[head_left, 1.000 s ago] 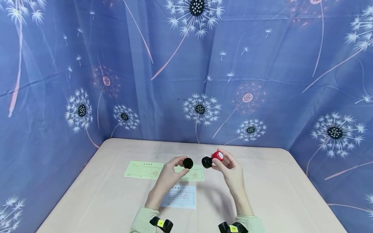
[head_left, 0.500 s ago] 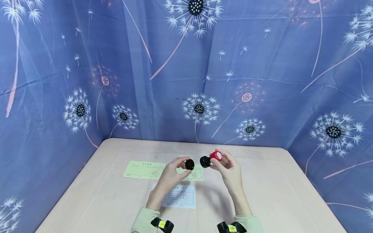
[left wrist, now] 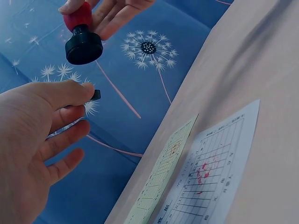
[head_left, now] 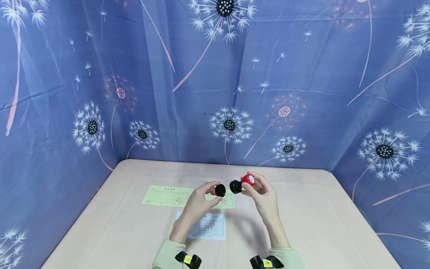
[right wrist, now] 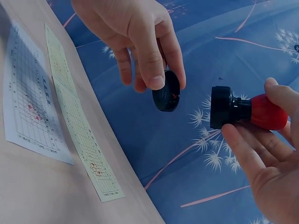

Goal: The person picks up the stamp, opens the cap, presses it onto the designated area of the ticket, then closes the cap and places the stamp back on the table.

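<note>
In the head view my left hand (head_left: 197, 200) pinches a round black cap (head_left: 220, 190) between thumb and fingers. Facing it, my right hand (head_left: 266, 195) grips a stamp by its red knob (head_left: 248, 179); the stamp's black round base (head_left: 235, 186) points toward the cap. A narrow gap separates the two, and both are held above the table. The right wrist view shows the hollow inside of the cap (right wrist: 173, 93) turned to the stamp's base (right wrist: 221, 107). Only an edge of the cap (left wrist: 96, 95) shows past the thumb in the left wrist view.
Green printed slips (head_left: 164, 195) with red stamp marks lie on the beige table (head_left: 302, 216). Nearer me is a pale blue-white form (head_left: 215, 231), also marked in red and partly behind the left forearm. A blue dandelion-print curtain (head_left: 188, 127) stands behind the table.
My left hand has moved slightly right with the cap, and the gap to the stamp has narrowed. The right hand has barely moved; both grips are unchanged.
</note>
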Demonstrator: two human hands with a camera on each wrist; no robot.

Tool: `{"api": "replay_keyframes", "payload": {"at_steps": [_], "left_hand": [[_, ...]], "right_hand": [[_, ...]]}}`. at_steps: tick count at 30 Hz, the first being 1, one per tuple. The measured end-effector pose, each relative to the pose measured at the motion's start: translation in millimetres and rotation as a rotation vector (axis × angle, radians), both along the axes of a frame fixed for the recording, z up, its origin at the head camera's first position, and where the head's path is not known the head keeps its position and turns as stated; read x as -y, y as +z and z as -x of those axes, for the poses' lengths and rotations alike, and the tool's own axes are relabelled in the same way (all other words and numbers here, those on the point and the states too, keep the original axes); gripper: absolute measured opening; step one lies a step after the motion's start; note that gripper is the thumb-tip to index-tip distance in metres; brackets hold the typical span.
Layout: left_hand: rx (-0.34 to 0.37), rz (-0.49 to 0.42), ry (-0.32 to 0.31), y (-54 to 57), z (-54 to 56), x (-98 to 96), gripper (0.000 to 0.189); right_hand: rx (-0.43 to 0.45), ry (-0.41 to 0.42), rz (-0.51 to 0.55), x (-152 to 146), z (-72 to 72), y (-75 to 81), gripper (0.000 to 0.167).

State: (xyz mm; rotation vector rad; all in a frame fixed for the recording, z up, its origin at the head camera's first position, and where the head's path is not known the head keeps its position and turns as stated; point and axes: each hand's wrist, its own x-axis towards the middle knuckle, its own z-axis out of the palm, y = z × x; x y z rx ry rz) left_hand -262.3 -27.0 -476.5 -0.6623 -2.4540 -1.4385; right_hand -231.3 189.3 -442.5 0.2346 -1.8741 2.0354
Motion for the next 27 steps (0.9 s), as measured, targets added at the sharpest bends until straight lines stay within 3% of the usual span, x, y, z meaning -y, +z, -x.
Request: {"api": "replay_keyframes", "payload": {"at_steps": [11, 27], "left_hand": [[-0.041, 0.007, -0.025, 1.9, -2.6, -4.9, 0.046], [0.003, 0.004, -0.051, 3.5, -4.9, -7.7, 0.050]], "right_hand": [[-0.006, 0.007, -0.007, 0.0, -0.9, 0.3, 0.042], [-0.019, 0.016, -0.041, 4.1, -0.7, -1.5, 0.041]]}}
